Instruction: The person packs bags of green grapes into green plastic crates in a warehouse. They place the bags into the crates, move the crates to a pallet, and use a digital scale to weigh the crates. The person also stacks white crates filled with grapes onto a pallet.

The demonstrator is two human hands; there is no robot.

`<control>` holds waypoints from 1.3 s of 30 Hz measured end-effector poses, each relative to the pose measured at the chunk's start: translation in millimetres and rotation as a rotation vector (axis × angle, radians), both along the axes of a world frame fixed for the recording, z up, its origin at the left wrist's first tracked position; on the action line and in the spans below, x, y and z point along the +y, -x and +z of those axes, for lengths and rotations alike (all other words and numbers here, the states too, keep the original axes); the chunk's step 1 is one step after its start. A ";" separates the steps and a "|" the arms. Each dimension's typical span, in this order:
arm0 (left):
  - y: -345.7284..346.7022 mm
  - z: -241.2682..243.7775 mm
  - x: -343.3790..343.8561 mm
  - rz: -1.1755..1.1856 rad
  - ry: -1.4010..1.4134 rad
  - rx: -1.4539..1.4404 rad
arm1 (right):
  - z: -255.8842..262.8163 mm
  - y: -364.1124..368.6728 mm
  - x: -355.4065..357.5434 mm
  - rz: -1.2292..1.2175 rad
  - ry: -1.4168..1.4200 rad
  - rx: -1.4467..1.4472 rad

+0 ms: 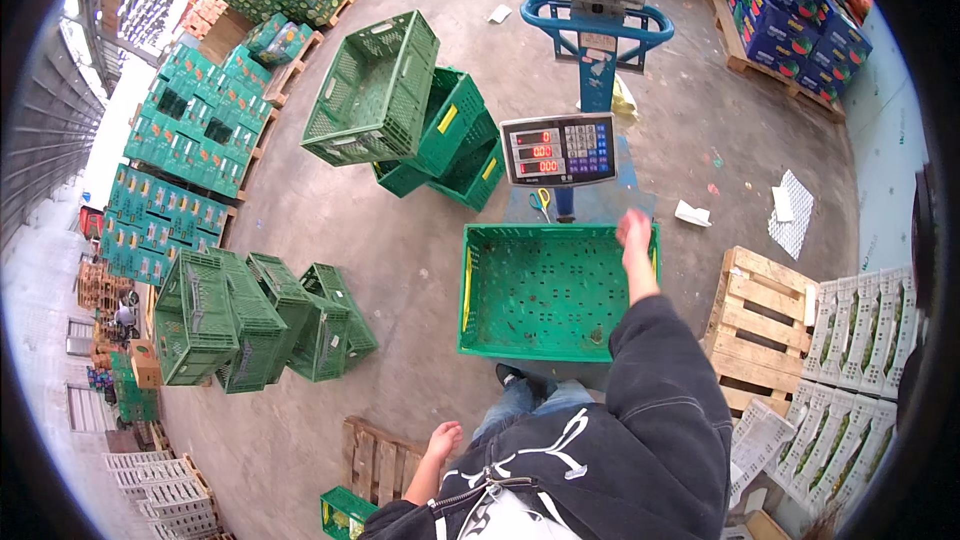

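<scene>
An empty green plastic crate (555, 300) rests on a blue platform scale in front of me, with yellow handles at its ends. Over the crate's upper right corner is my right hand (634, 229), its fingers curled; whether it touches the rim I cannot tell. My left hand (447, 438) hangs low, left of my legs, loosely curled with nothing seen in it. The scale's lit display and keypad (559, 150) stands beyond the crate. Scissors (541, 201) with yellow and teal handles lie just past the crate's far rim.
Stacked green crates stand at the upper left (375, 90) and left (225, 322). A second scale with a blue rail (597, 60) is farther off. Wooden pallets lie at right (757, 322) and lower left (379, 457). White paper (693, 214) lies on the floor.
</scene>
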State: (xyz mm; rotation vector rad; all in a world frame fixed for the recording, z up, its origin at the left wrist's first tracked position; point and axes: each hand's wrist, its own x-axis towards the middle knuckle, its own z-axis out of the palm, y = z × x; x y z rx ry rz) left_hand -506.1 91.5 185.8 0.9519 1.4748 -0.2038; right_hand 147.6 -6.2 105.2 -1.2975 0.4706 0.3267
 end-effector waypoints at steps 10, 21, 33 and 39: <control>-3.4 -34.5 -6.8 -0.178 0.106 0.040 | -160.2 393.7 -256.2 0.858 0.818 0.271; -110.7 -81.1 93.0 -0.326 -0.028 0.193 | -94.7 250.1 -197.1 -0.108 0.321 0.800; -175.6 -166.7 163.2 0.222 0.468 0.146 | -124.3 275.7 -156.3 -0.145 0.108 0.915; -179.0 -186.8 166.4 -0.080 0.145 0.228 | -135.9 271.4 -144.6 -0.091 0.325 0.890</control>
